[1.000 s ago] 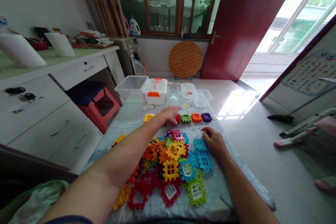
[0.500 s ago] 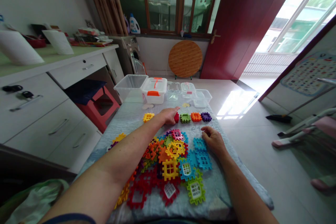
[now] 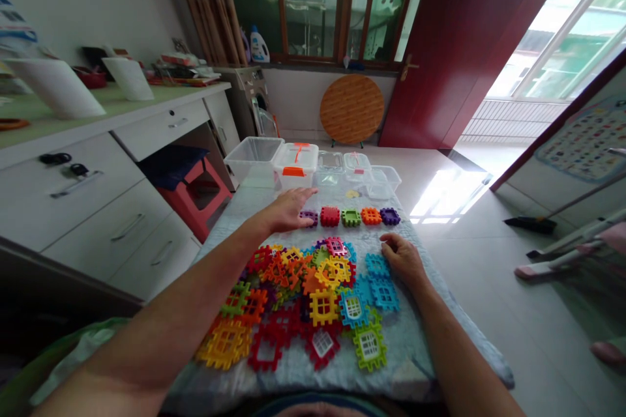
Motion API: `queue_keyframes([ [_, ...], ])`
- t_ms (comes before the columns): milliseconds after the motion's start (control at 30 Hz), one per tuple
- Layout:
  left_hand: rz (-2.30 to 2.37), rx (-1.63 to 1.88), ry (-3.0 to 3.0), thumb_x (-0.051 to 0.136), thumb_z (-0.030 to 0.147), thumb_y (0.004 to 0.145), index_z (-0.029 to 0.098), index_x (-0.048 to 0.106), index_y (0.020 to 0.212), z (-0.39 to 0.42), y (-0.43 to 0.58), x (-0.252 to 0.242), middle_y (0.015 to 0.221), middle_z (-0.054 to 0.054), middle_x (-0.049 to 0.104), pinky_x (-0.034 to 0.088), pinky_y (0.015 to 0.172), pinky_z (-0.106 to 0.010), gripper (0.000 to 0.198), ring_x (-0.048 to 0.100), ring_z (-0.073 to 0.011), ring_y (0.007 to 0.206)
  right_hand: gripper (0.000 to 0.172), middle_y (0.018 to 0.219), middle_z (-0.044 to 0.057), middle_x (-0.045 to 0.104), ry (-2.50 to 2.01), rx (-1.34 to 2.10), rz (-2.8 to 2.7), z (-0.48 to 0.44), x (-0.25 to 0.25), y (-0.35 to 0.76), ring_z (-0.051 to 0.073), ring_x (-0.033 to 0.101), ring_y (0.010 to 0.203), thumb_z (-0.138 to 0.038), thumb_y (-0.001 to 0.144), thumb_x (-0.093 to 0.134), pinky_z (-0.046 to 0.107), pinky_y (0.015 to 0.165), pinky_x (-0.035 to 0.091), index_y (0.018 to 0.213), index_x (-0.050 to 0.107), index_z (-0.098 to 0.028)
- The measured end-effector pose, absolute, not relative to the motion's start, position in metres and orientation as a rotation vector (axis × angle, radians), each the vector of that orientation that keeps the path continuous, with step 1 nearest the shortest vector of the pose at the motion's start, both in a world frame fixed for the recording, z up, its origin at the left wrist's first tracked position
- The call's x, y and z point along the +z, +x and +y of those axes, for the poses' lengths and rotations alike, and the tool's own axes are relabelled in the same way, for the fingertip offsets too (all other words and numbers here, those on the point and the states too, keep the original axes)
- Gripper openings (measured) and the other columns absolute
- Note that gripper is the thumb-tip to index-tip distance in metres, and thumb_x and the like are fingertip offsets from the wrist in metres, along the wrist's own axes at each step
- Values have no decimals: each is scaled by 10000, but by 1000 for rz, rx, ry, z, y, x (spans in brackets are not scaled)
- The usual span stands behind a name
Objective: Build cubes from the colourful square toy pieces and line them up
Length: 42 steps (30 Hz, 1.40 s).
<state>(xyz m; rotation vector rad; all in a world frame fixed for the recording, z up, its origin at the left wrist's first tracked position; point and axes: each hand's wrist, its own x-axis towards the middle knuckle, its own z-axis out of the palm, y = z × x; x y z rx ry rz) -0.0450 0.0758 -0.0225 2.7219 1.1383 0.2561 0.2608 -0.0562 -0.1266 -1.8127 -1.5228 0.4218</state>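
Toothed plastic blocks (image 3: 351, 217) stood in a row across the table (image 3: 408, 345), just short of the containers (image 3: 296, 159) along its far edge, and the left hand (image 3: 291, 208) had shifted leftward off the red block (image 3: 330, 216) to the purple block (image 3: 308, 216) beside it; the red one now stood uncovered, so work on the row had probably moved past it. That hand was spread, thumb apart from fingers (whether it touched the purple block, I could not tell). Well apart, near the table's right edge, the right hand (image 3: 404, 258) curled loosely beside the blue pieces (image 3: 364, 288), its grip unclear.
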Motion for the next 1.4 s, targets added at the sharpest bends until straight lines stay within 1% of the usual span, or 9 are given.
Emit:
queue_keyframes([
  [200, 1276, 329, 2568, 562, 473, 813, 176, 538, 1297, 14, -141, -32, 1327, -133, 579, 386, 1064, -407, 568, 531, -283, 1222, 266, 617, -15, 597, -1830, 389, -1544, -58, -122, 258, 165, 564, 587, -337, 747, 484, 290, 620, 428, 882, 663, -194],
  [367, 1617, 582, 2315, 443, 612, 854, 178, 599, 1204, -30, -212, -80, 1293, -114, 590, 383, 1084, -430, 578, 528, -290, 1227, 264, 705, 13, 648, -1779, 460, -1560, -58, -112, 249, 168, 582, 623, -341, 766, 505, 301, 633, 460, 913, 660, -185],
  [500, 1668, 676, 2154, 407, 618, 869, 183, 594, 1184, -48, -235, -113, 1261, -101, 600, 386, 1091, -423, 568, 537, -275, 1221, 231, 941, 54, 695, -1586, 477, -1934, -53, -89, 223, 203, 610, 865, -263, 777, 565, 355, 821, 474, 975, 666, -201],
  [600, 1672, 767, 2061, 390, 606, 878, 180, 577, 1183, -53, -229, -118, 1253, -100, 599, 385, 1094, -420, 556, 541, -264, 1211, 377, 1137, 77, 671, -1472, 445, -2175, -43, -77, 201, 230, 556, 1073, -154, 748, 583, 395, 968, 421, 1118, 641, -200],
  [733, 1696, 840, 1946, 399, 586, 882, 180, 560, 1191, -51, -210, -115, 1247, -98, 596, 385, 1092, -418, 535, 546, -255, 1195, 569, 1253, 99, 631, -1509, 452, -2307, -27, -75, 184, 247, 523, 1145, -76, 694, 583, 402, 1001, 397, 1251, 577, -192],
  [967, 1677, 882, 1921, 447, 593, 849, 200, 571, 1152, -43, -199, -115, 1271, -102, 566, 328, 1128, -449, 512, 504, -272, 1234, 520, 1097, 80, 684, -1501, 528, -2249, -22, -83, 184, 240, 588, 1021, -90, 642, 614, 370, 924, 433, 1150, 625, -201],
  [1100, 1656, 840, 1901, 458, 609, 832, 207, 596, 1132, -37, -204, -110, 1235, -86, 591, 365, 1099, -418, 520, 533, -271, 1195, 386, 862, 29, 708, -1551, 660, -2016, -22, -86, 199, 157, 611, 751, -100, 713, 535, 278, 720, 461, 1073, 637, -191],
  [1200, 1680, 829, 1873, 476, 627, 813, 185, 623, 1116, -27, -207, -103, 1217, -91, 603, 412, 1042, -394, 555, 558, -285, 1159, 336, 711, -12, 667, -1525, 845, -1808, -24, -87, 217, 118, 561, 592, -161, 740, 509, 234, 582, 430, 1055, 625, -180],
  [1400, 1627, 862, 1716, 504, 652, 787, 157, 629, 1150, 1, -202, -100, 1063, -75, 682, 496, 871, -336, 627, 639, -254, 954, 319, 583, -50, 552, -1648, 876, -1506, -32, -100, 247, 126, 546, 519, -226, 720, 503, 252, 540, 447, 1011, 614, -159],
])
